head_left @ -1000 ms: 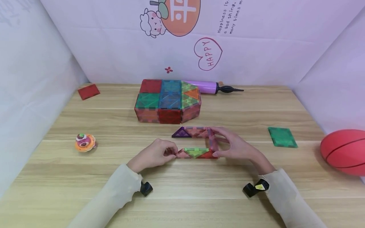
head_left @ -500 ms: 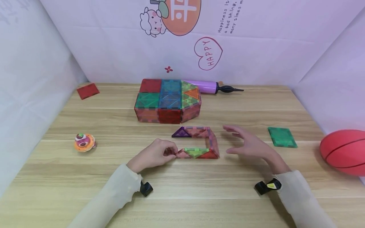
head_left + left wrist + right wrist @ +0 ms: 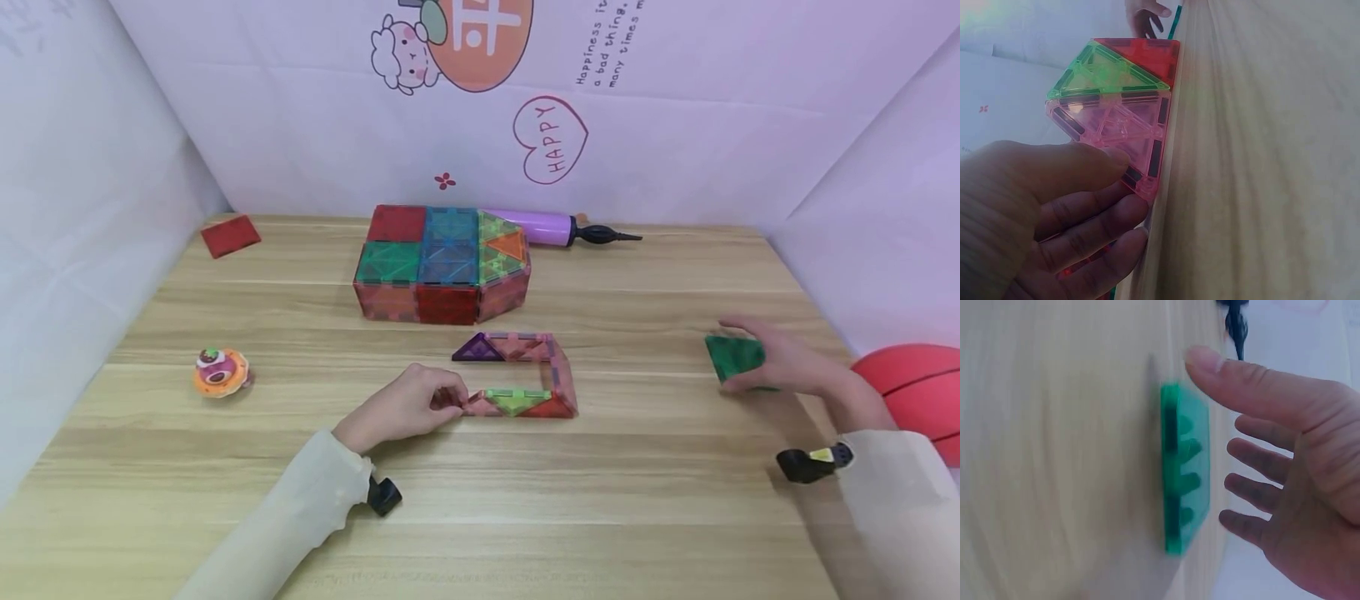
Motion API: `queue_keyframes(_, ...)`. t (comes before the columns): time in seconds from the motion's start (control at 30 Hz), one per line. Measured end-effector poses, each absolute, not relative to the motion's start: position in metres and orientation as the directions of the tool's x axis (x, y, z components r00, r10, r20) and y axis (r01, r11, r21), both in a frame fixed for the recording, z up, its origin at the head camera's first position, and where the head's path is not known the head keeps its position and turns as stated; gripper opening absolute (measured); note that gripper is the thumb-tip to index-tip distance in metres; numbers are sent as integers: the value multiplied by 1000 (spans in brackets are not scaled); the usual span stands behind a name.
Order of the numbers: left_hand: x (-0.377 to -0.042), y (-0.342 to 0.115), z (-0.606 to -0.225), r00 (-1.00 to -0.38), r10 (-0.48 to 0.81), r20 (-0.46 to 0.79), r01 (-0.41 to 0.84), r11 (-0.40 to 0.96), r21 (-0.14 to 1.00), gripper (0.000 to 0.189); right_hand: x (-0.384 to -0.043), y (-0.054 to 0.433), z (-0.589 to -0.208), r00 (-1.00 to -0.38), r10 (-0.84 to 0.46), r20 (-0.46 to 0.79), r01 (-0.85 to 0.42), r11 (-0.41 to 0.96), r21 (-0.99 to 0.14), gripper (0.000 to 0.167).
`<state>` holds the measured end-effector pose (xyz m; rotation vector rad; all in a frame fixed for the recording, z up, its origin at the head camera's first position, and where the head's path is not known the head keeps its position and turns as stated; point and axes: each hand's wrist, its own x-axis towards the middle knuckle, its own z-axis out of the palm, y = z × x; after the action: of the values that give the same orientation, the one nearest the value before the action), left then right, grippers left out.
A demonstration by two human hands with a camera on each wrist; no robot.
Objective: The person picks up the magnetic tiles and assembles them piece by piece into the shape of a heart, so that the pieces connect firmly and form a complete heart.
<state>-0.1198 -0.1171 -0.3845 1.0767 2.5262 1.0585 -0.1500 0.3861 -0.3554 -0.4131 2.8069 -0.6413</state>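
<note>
My left hand [image 3: 405, 406] pinches the lower corner of a pink triangular magnetic tile [image 3: 1116, 128], thumb on its near face. That tile stands on edge, joined to a light green triangle tile [image 3: 1100, 72] and a red triangle tile [image 3: 1154, 56]. They form the front side of a low frame whose right side is a pink tile [image 3: 562, 379]. Its back side has pink tiles [image 3: 517, 347] and a purple triangle tile [image 3: 478, 348]. My right hand [image 3: 795, 360] hovers at a flat green square tile [image 3: 1186, 469], fingers spread apart from it in the right wrist view.
A box of coloured magnetic tiles [image 3: 447, 267] stands behind the frame, with a purple pump [image 3: 536, 228] behind it. A red tile [image 3: 230, 237] lies back left, a doughnut-shaped toy [image 3: 221, 372] at left. A red ball [image 3: 911, 396] sits at the right edge.
My right hand has let go of the frame's right side and moved right, over to the green square tile. The left hand has kept its place and its pinch.
</note>
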Motion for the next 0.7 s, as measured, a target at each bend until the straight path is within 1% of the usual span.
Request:
queue_keyframes(0.1, -120, -117, -384, -717, 692, 87, 546, 480, 687, 9, -150, 402, -361, -930, -324, -175, -224, 874, -432, 95)
queue_keyframes(0.23, -120, -117, -385, -720, 689, 83, 543, 485, 686, 8, -148, 405, -364, -933, -307, -185, -210, 887, -412, 88)
queue_keyframes(0.3, -120, -118, -384, -721, 688, 84, 543, 486, 684, 8, -147, 399, -363, -941, -281, -189, -191, 902, -388, 85)
queue_keyframes(0.43, -119, -118, -383, -722, 687, 87, 546, 488, 681, 7, -147, 381, -361, -957, -239, -167, -183, 938, -293, 83)
queue_keyframes(0.53, -119, -118, -383, -720, 689, 85, 545, 485, 684, 8, -148, 367, -360, -961, -241, -136, -208, 954, -217, 81)
queue_keyframes(0.6, -119, -118, -383, -720, 689, 82, 541, 485, 687, 8, -148, 357, -360, -960, -249, -129, -223, 957, -185, 80)
queue_keyframes(0.7, -119, -117, -383, -719, 690, 83, 541, 481, 690, 8, -148, 341, -359, -957, -267, -112, -246, 954, -170, 76)
